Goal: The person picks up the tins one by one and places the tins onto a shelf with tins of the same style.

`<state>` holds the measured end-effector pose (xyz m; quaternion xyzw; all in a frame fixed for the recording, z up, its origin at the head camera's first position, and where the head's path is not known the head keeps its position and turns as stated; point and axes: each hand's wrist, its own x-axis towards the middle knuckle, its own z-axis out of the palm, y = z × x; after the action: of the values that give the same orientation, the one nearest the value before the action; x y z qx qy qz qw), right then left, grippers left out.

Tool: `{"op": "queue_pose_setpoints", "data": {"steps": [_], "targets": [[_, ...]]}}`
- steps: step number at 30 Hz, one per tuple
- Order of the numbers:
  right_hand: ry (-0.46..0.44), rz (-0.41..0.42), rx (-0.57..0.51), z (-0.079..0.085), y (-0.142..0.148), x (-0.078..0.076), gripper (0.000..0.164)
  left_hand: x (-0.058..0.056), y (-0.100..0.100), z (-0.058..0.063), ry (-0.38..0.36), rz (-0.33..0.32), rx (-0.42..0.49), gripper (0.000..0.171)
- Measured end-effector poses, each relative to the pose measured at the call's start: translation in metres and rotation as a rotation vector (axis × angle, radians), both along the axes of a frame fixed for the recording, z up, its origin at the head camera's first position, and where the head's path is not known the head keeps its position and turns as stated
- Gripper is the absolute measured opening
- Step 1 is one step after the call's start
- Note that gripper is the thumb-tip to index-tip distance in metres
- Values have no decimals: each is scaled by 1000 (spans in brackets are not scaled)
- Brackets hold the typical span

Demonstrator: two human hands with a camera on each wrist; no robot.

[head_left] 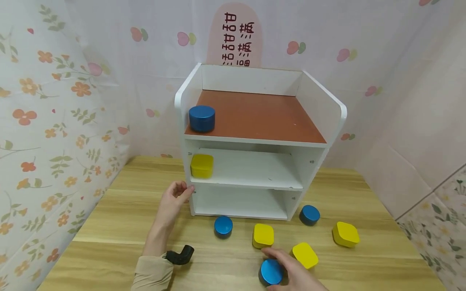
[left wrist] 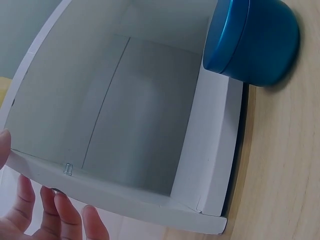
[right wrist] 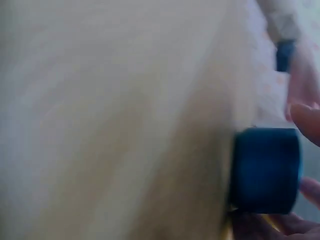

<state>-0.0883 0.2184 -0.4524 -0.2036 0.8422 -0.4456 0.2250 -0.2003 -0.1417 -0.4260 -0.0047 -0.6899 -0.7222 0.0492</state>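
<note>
A white shelf unit (head_left: 247, 202) with a brown top board stands on the wooden table. My left hand (head_left: 176, 201) holds the front edge of its left side panel, thumb at the front and fingers on the outer face in the left wrist view. Low at the front, my right hand (head_left: 296, 277) is spread around a round blue tin (head_left: 271, 272) standing on the table. In the blurred right wrist view, the thumb (right wrist: 306, 122) is slightly apart from this tin. Near that hand are two yellow square tins, one (head_left: 305, 255) to the right and another (head_left: 263, 235) behind.
One blue tin (head_left: 202, 119) sits on the top board's left end, with a yellow tin (head_left: 202, 166) on the middle shelf below it. Further blue tins stand before the unit (head_left: 223, 226) and by its right foot (head_left: 310, 215). Another yellow tin (head_left: 345, 234) is far right.
</note>
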Motion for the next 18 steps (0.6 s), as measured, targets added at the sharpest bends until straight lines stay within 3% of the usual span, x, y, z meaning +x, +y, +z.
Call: {"op": "queue_pose_setpoints", "data": {"steps": [6, 14, 18], "targets": [[20, 41, 55, -6, 1, -2, 76, 0, 0, -1, 7, -6, 3, 30], [81, 107, 104, -5, 2, -6, 58, -1, 0, -2, 1, -2, -5, 32], [57, 115, 107, -1, 1, -7, 57, -1, 1, -1, -6, 3, 1, 33]]}}
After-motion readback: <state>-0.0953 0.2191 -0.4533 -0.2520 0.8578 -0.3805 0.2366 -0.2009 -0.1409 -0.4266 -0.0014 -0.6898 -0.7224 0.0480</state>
